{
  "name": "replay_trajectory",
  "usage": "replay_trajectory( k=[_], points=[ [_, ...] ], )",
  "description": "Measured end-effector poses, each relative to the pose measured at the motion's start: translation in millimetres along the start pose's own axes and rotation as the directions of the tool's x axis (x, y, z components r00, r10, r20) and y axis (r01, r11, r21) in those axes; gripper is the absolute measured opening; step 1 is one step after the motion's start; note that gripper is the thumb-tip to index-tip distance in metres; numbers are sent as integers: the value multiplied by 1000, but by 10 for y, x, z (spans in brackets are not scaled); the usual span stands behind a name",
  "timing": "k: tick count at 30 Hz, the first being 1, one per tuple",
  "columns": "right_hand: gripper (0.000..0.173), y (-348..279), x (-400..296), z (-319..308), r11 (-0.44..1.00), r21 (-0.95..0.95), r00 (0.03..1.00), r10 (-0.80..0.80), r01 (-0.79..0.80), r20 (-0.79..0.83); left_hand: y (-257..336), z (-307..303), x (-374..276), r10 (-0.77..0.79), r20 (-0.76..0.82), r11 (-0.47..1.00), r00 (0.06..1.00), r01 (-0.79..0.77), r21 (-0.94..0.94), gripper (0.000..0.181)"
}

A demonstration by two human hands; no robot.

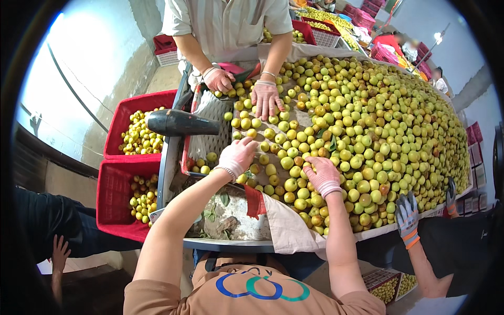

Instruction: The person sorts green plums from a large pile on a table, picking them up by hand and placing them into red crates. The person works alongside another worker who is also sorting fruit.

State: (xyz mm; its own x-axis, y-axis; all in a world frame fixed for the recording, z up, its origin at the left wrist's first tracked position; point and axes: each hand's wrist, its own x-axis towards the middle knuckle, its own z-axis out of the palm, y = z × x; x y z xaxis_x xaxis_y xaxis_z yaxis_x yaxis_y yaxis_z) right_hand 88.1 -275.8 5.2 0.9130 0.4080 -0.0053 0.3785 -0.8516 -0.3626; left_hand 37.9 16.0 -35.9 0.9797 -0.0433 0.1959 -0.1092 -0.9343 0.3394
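Observation:
A broad heap of green-yellow jujube-like fruit (374,130) covers the cloth-lined sorting table. My left hand (238,156), in a pinkish striped glove with a beaded bracelet at the wrist, is over the left edge of the fruit, fingers partly spread; whether a fruit lies under it is hidden. My right hand (323,175), gloved alike, rests on the near side of the heap with its fingers curved against fruit; a grip cannot be made out. Beyond my left hand, a black hair dryer (183,123) lies across a mesh-covered chute (208,134).
Across the table, a co-worker's two gloved hands (266,98) touch fruit. Another person's grey-orange glove (408,218) is at the near right edge. Two red-lined crates (118,197) holding fruit stand at the left. A beige cloth flap (291,228) hangs over the near rim.

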Motion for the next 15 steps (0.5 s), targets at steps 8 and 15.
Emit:
replay_trajectory(
  k=[8, 15],
  points=[
    [32, -81, 104, 208, 982, -73, 982, -178, 173, -63, 47, 312, 596, -57, 99, 997, 993, 62, -40, 46],
    [31, 119, -24, 269, 992, -4, 982, -125, 125, -144, 213, 680, 651, -123, 157, 988, 980, 107, 112, 25]
  ],
)
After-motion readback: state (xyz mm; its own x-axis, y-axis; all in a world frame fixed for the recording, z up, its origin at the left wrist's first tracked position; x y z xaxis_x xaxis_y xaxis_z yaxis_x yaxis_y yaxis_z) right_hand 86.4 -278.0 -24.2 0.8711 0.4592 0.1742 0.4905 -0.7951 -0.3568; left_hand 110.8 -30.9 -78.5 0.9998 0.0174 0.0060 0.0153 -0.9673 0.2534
